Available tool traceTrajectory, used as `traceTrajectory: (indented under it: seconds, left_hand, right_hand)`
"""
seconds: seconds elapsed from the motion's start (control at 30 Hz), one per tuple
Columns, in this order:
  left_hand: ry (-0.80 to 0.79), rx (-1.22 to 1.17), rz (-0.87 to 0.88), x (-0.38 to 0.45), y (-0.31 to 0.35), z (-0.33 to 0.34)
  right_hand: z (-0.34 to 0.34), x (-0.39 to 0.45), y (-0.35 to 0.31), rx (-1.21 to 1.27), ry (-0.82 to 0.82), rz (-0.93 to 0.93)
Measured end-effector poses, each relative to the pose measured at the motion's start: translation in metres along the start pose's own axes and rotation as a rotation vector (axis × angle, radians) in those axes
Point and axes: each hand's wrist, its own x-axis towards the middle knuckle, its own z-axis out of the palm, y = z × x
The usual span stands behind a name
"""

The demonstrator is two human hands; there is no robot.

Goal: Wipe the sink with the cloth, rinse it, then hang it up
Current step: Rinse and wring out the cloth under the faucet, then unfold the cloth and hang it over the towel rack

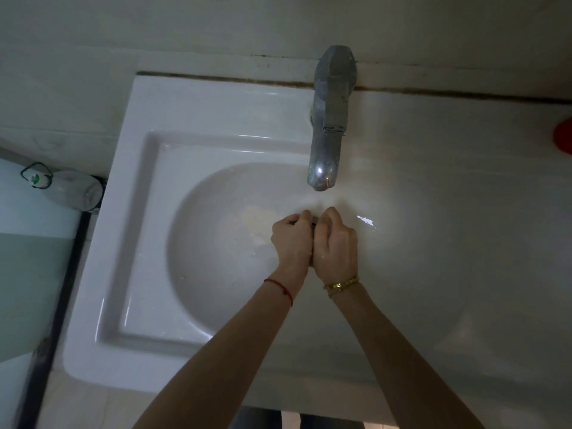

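Observation:
Over the middle of the white sink (145, 249), my left hand (292, 239) and my right hand (335, 243) are pressed side by side, both closed. Between them only a small dark sliver of the cloth (313, 225) shows; the rest of it is hidden inside my fists. Both fists sit just below the spout of the grey metal tap (328, 125). I see no stream of water from the spout. A yellowish stain (257, 218) marks the basin to the left of my hands.
A clear plastic bottle (72, 190) lies on the floor-side ledge left of the sink. A red object (563, 136) shows at the right edge on the counter. A glass panel with a dark frame (62, 289) runs along the left.

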Motion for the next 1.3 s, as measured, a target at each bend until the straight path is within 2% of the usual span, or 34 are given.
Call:
traceTrajectory:
  seconds: [0.07, 0.13, 0.23, 0.33, 0.43, 0.53, 0.67, 0.83, 0.97, 1.13, 1.3]
  left_hand:
    - [-0.005, 0.085, 0.041, -0.009, 0.002, -0.001]
    - [-0.083, 0.182, 0.052, -0.018, 0.004, -0.004]
    - [-0.264, 0.158, -0.024, -0.037, 0.010, -0.019]
    - [-0.375, 0.118, -0.061, -0.056, 0.012, -0.049]
    - [-0.410, 0.140, -0.026, -0.080, 0.017, -0.086]
    - [-0.374, 0.165, 0.042, -0.101, 0.022, -0.122]
    - [-0.287, 0.242, 0.163, -0.124, 0.025, -0.164]
    - [-0.135, 0.195, 0.254, -0.146, 0.029, -0.235]
    - [-0.067, 0.128, 0.314, -0.150, 0.025, -0.305]
    - [-0.083, 0.118, 0.336, -0.142, 0.026, -0.415]
    - [-0.099, 0.237, 0.402, -0.124, 0.035, -0.541]
  right_hand:
    - [-0.005, -0.005, 0.000, 0.043, 0.023, 0.117]
    - [-0.012, -0.009, 0.001, 0.084, 0.026, 0.302]
    - [-0.034, -0.016, 0.005, 0.166, -0.077, 0.526]
    - [-0.059, -0.023, 0.000, 0.337, -0.153, 0.631]
    - [-0.081, -0.036, -0.019, 0.410, -0.283, 0.532]
    - [-0.092, -0.054, -0.047, 0.339, -0.433, 0.368]
    - [-0.088, -0.069, -0.080, 0.245, -0.466, 0.235]
    - [-0.062, -0.088, -0.143, 0.138, -0.506, 0.027]
    - [-0.020, -0.111, -0.196, 0.095, -0.558, -0.117]
    - [0.061, -0.142, -0.259, 0.126, -0.614, -0.130]
    - [0.152, -0.175, -0.317, 0.177, -0.632, -0.081]
